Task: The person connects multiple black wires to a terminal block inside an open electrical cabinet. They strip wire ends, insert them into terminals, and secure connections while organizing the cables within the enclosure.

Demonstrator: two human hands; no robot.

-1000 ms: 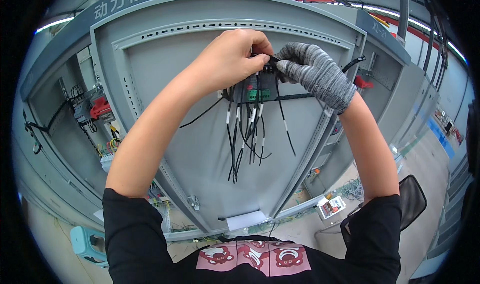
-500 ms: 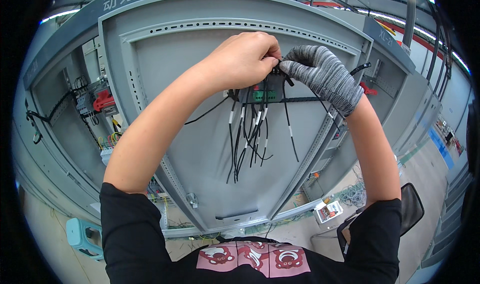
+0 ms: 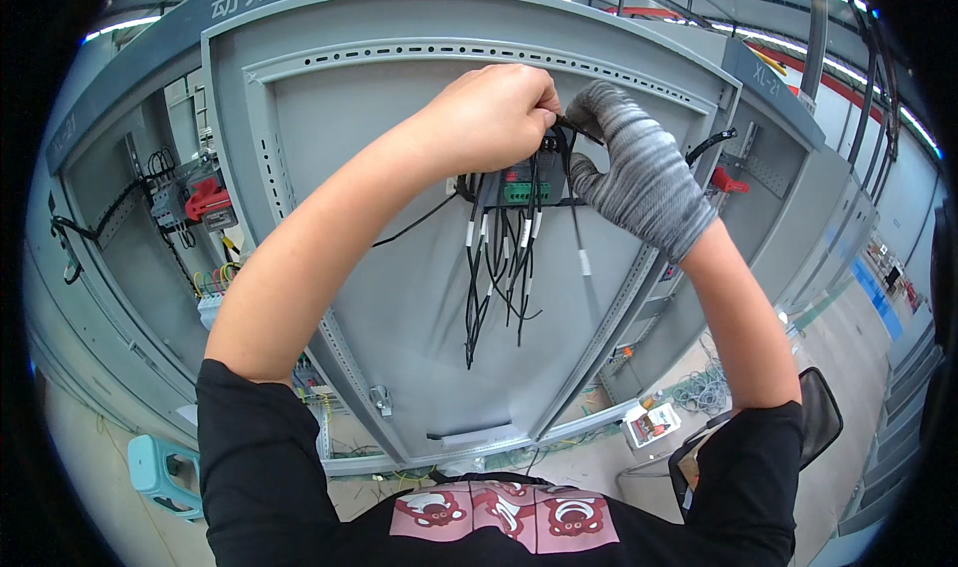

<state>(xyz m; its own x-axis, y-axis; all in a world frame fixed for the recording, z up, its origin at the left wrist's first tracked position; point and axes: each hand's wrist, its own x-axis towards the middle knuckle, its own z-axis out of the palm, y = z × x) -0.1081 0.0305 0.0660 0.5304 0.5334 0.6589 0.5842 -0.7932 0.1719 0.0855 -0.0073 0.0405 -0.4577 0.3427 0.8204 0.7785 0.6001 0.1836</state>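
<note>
My bare left hand (image 3: 504, 118) is closed in a pinch on a thin black wire (image 3: 581, 130) above a wired device, its fingertips partly hidden. The wire's end points right, toward my right hand (image 3: 639, 173), which wears a grey knitted glove. That hand's thumb and fingers stand apart, close beside the wire. Under my hands sits a dark device with a green terminal block (image 3: 525, 192), mounted on a grey cabinet door panel. Several black wires (image 3: 474, 312) with white marker sleeves hang down from it. One separate wire with a white sleeve (image 3: 585, 263) hangs further right.
Perforated metal rails (image 3: 449, 50) frame the grey panel. A neighbouring cabinet on the left holds a red switch handle (image 3: 208, 201). On the floor are a light-blue stool (image 3: 165, 477) and a coil of grey cable (image 3: 704, 389). A black-backed chair (image 3: 820, 422) stands at the lower right.
My right hand has parted its thumb from its fingers and no longer pinches beside my left fingertips. The left hand stays nearly in place. Hanging wires have shifted slightly.
</note>
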